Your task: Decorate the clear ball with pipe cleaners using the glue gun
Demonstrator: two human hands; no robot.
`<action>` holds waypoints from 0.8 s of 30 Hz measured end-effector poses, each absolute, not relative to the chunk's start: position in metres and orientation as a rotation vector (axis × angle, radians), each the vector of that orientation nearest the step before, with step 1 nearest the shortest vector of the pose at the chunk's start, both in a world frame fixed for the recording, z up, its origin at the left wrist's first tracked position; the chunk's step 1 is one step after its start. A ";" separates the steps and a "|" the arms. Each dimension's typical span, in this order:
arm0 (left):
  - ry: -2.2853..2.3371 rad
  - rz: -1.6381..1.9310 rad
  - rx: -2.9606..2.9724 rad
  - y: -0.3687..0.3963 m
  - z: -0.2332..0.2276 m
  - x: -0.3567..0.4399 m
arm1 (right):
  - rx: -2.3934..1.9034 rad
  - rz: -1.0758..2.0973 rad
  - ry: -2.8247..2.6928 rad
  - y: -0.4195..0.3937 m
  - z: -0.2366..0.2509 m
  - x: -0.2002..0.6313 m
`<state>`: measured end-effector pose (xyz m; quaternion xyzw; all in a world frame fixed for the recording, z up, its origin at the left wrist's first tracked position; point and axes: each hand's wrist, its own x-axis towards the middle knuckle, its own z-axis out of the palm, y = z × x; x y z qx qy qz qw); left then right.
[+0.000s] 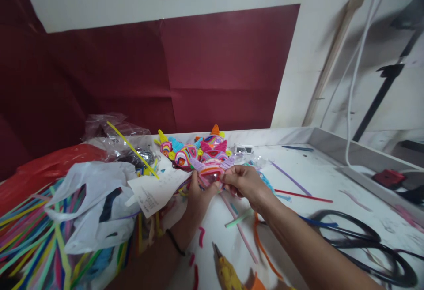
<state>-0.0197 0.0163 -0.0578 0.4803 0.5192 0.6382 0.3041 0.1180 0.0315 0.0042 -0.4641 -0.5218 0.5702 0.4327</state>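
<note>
Both hands hold a pink pipe-cleaner craft piece [212, 166] with lavender pointed ears and a shiny clear part at its middle. My left hand [198, 195] grips its lower left side between thumb and fingers. At its right edge my right hand [243, 182] is closed in a pinch; a pink strand seems to be at the fingertips. Just below them, a long pink pipe cleaner [240, 230] lies on the table, near a mint green one [238, 218]. Behind the piece sit several similar colourful striped craft pieces [185, 155].
A white plastic bag [92, 193] lies over many coloured pipe cleaners [29, 224] at left, with a white paper [159, 190] alongside. A yellow tool with a dark tip [228, 270] lies in front. Black looped handles [357, 228] lie right. A raised rim [357, 164] borders the table.
</note>
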 end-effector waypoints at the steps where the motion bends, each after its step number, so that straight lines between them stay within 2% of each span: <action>1: 1.392 1.688 1.273 0.017 -0.058 -0.020 | -1.154 1.421 -1.300 0.031 0.004 0.117; 18: 1.355 1.718 1.284 0.016 -0.057 -0.022 | -1.161 1.449 -1.344 0.032 0.007 0.121; 24: 1.454 1.682 1.246 0.019 -0.057 -0.025 | -1.164 1.120 -1.657 0.039 0.020 0.133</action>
